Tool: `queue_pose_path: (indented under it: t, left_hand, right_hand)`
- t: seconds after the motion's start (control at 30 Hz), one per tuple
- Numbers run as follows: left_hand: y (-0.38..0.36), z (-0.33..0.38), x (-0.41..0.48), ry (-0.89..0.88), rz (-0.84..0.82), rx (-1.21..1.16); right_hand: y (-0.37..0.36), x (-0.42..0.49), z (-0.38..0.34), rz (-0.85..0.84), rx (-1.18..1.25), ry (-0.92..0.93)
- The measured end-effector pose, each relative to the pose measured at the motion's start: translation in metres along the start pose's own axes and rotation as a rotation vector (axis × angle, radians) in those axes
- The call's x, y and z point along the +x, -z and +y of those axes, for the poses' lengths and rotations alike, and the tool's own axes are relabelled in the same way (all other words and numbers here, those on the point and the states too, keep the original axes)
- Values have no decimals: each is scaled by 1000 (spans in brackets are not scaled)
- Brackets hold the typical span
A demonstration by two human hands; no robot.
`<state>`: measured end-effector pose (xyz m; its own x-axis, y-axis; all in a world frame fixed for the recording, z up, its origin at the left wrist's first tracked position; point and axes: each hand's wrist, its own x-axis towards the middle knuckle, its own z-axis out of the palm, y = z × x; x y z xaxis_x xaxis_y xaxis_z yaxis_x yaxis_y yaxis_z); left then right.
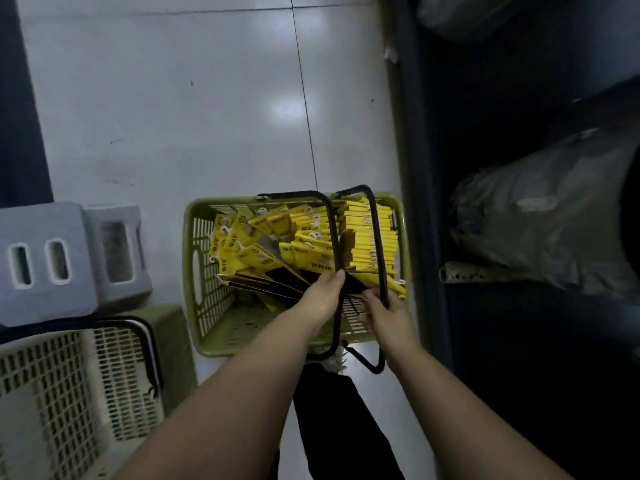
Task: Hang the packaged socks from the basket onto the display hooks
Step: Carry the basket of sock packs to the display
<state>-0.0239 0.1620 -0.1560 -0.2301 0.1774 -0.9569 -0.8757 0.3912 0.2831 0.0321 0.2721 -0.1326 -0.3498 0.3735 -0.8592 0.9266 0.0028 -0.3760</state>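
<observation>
Head view, looking down. Item one: green slatted plastic basket (207,271), which stood on the pale tiled floor (173,116) with its two black wire handles (294,194) raised over it.

Contents: yellow card-backed sock packs (367,233), stacked in a row along the right side, loose and jumbled toward the left, small white hanger hooks showing.

My left hand (322,296) was inside the basket, fingers curled over a fanned bundle of black-and-yellow packs (263,282) near the middle, gripping it.

My right hand (384,313) was just beside the left, fingers bent at the nearer wire handle and the edge of a pack. I could not tell whether it had hold of either.

Surroundings:
- Left: two grey moulded plastic stools (45,261), and below them a beige slatted basket (52,393) with a black handle.
- Right: dark shelving (433,202) holding grey plastic-wrapped bundles (554,230).
- Bottom centre: my black trouser leg (339,427).
</observation>
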Motion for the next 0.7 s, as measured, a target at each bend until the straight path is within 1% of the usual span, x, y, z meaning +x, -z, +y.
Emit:
queue_pose_path:
  t: [0.07,0.13,0.2,0.27,0.37,0.43,0.5,0.6,0.7]
  left_hand:
    - [-4,-1,1,-57,14,-18]
    - [-4,-3,-4,-118,65,-32]
    - [0,-1,-20,-158,135,-34]
    - [16,9,-47,-158,201,-52]
    - [56,33,-100,-145,271,-112]
    - [78,53,-142,-181,292,-152]
    - [84,77,-187,-238,291,-157]
    - [84,114,-256,-325,308,-173]
    - [97,144,-320,-412,377,-177]
  right_hand:
    - [14,4,-1,-29,-16,-10]
    - [18,2,-7,-76,-67,-11]
    - [10,-9,-16,-154,-116,5]
    - [-1,-29,-35,-185,-150,16]
    - [5,-59,-82,-187,-77,-20]
    - [23,-87,-114,-197,-41,-15]
    - [43,-120,-143,-200,-29,20]
    - [63,-173,-184,-289,45,75]
    - [72,-227,-231,-405,98,137]
